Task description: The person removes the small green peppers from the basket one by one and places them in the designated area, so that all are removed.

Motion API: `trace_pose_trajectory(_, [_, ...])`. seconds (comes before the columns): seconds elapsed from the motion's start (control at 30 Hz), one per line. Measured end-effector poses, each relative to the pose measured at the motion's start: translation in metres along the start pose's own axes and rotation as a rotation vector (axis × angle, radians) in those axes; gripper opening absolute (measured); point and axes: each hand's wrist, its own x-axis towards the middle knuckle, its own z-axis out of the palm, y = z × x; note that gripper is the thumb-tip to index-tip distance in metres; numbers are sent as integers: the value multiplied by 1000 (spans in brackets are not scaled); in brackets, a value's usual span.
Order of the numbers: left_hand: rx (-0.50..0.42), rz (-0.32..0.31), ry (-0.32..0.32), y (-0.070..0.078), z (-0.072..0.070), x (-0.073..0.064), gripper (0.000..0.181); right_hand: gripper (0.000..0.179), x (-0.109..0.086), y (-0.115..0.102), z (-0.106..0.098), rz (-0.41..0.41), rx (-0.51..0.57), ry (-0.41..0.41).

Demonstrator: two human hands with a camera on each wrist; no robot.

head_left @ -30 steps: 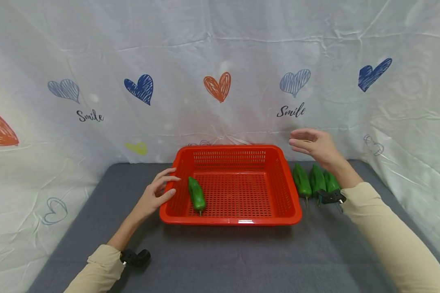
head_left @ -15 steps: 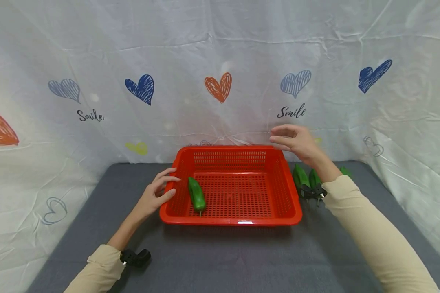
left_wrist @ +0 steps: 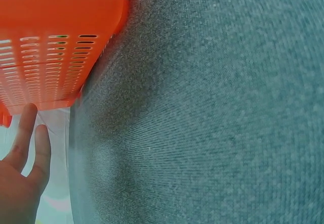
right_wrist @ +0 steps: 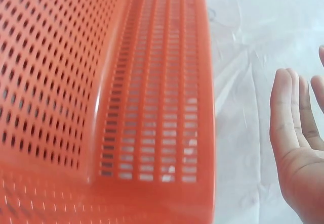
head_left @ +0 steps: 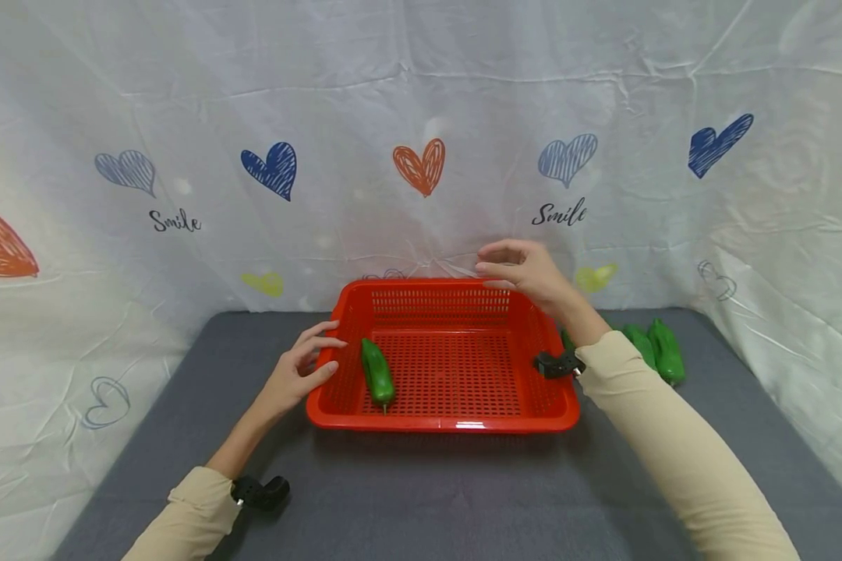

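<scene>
A red plastic basket point(head_left: 435, 423) with slotted walls stands on the table, and one green pepper point(head_left: 377, 374) lies in its left part. My left hand point(head_left: 298, 370) is at the basket's left rim with fingers spread and loosely bent; the left wrist view shows the fingers point(left_wrist: 43, 150) by the outer wall. Over the far right part of the basket hovers my right hand point(head_left: 529, 276), fingers extended and bent a little, holding nothing. The right wrist view shows that hand point(right_wrist: 298, 138) apart from the basket wall. More green peppers point(head_left: 666, 352) lie right of the basket, partly hidden by my right forearm.
A dark grey cloth point(head_left: 421, 499) covers the table under the basket. Behind it hangs a white curtain point(head_left: 344, 78) printed with hearts and the word "Smile". Each wrist carries a small black camera point(head_left: 260, 492).
My right hand has moved left, from above the peppers on the right to over the basket's far right part. The left hand, the basket and the pepper inside have stayed put.
</scene>
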Motion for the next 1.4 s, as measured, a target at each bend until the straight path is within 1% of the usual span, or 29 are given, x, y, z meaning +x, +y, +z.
trace_pose_trajectory(0.13, [-14,-1,1,-1,0,0,34,46,5,2,12,2,-35,-27])
trace_pose_trajectory(0.2, [-16,2,1,-1,0,0,34,46,6,4,19,12,-36,-35])
trace_pose_trajectory(0.43, [-16,17,1,-2,-1,0,34,45,12,9,37,42,7,-67])
trace_pose_trajectory(0.57, [-18,17,3,-2,0,0,34,41,14,11,47,54,25,-80])
trace_pose_trajectory(0.8, [-36,14,4,-1,0,0,33,37,18,16,61,53,51,-122])
trace_pose_trajectory(0.97, [-42,8,2,-1,1,1,33,34,22,22,71,63,72,-135])
trace_pose_trajectory(1.13, [-43,17,0,-2,1,0,33,32,24,26,81,74,97,-152])
trace_pose_trajectory(1.4, [-50,19,4,1,1,0,34,37,29,32,95,80,107,-185])
